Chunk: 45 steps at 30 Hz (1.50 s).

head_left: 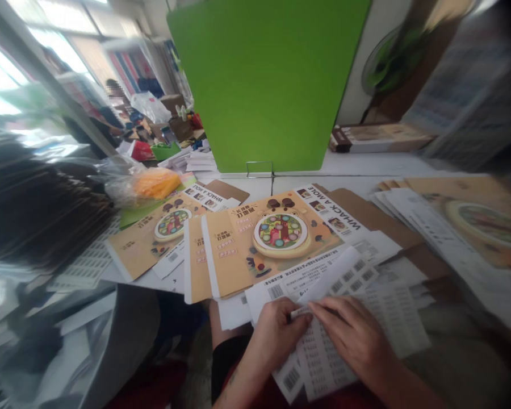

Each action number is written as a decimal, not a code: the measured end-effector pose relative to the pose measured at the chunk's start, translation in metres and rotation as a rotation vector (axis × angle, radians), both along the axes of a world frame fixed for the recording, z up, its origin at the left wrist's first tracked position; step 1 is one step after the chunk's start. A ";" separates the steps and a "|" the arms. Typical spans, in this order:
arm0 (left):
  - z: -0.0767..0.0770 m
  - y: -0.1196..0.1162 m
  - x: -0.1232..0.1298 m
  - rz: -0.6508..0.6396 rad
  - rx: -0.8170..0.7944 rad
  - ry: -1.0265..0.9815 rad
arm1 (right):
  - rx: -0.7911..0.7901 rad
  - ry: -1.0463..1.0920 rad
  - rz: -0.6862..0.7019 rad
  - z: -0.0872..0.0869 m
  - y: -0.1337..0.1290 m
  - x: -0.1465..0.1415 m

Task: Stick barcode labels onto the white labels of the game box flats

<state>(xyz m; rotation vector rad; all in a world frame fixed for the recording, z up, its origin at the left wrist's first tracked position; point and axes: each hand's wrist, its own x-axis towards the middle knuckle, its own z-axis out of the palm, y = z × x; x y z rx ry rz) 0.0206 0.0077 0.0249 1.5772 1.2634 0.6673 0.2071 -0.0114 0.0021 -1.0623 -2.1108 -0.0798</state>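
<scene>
You faced a long white table (366, 166) in a crowded room, with a bright green upright panel (268, 85) standing on it, held at its foot by a thin metal wire stand (259, 168). Beyond the panel's left edge, a co-worker (97, 122) stood among bags and boxes, and a green-bladed electric fan (394, 59) showed to its right. A blurred stack of dark flat sheets (38, 204) lay at your left.

Across the table lay tan printed "Whack a Mole" cardboard game sheets (276, 244), partly overlapping one another, and a clear plastic bag with orange contents (149, 184) lay behind them. Just in front of the central game sheet, under your hands, lay white sheets of barcode labels (323, 355).

Your left hand (276, 335) was closed in a pinch on a small white label strip (300, 312), which sat just above the barcode sheets. Your right hand (349, 335) was relaxed and open, spread over the sheets, with its fingertips (319, 308) just beside the strip's right end.
</scene>
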 end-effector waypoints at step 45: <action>-0.005 -0.001 0.004 -0.046 0.070 0.066 | -0.219 0.207 -0.079 0.022 0.008 0.005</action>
